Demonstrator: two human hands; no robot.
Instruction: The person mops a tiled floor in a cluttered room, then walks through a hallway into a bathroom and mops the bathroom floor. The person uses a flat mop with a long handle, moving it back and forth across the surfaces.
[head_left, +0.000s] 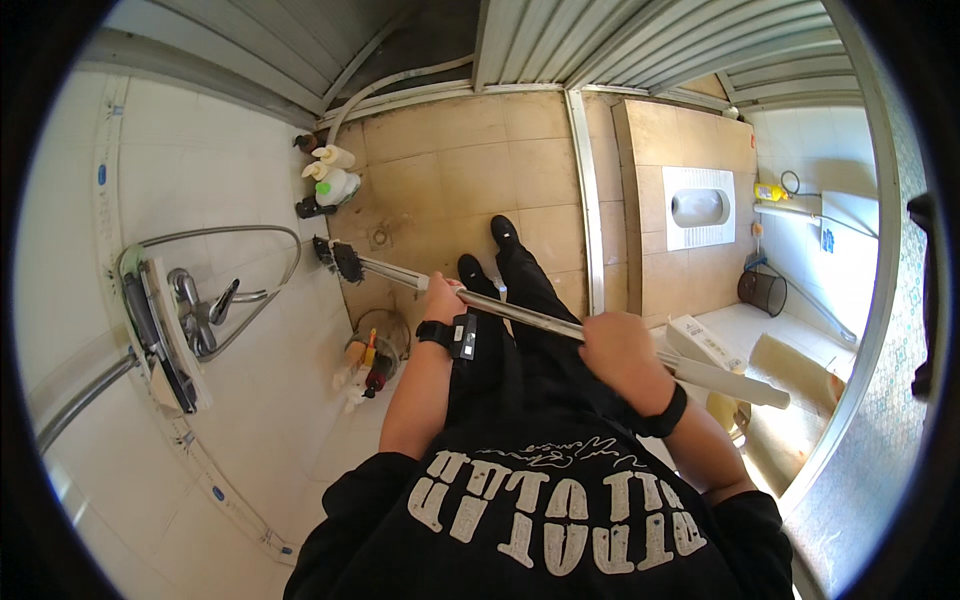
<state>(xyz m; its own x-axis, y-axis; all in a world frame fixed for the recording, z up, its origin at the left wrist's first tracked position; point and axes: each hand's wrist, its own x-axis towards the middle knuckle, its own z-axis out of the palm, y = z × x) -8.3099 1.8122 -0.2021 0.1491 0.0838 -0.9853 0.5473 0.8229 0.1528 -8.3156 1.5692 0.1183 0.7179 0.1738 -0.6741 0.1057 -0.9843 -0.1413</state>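
Note:
Across my body slants a long-handled cleaning tool (525, 313) with a metal pole and white plastic sleeves. Its dark, shaggy head (349, 262) is by the foot of the white tiled wall on the left; whether that is a mop or a brush I cannot tell. My left hand (444, 298) is closed round the pole, nearer the head. Farther up, my right hand (624, 358) grips it, and the white grip end (735, 384) sticks out beyond. Near the head lies a square floor drain (380, 238) in the tan tiles.
Several pump bottles (334, 157) line the left wall. A bin (394, 330) with bottles stands below them. On the wall are a mixer tap (196, 311) and hose. To the right, past a metal door track (586, 202), are a squat toilet (699, 208), wire basket (762, 292) and box (703, 343).

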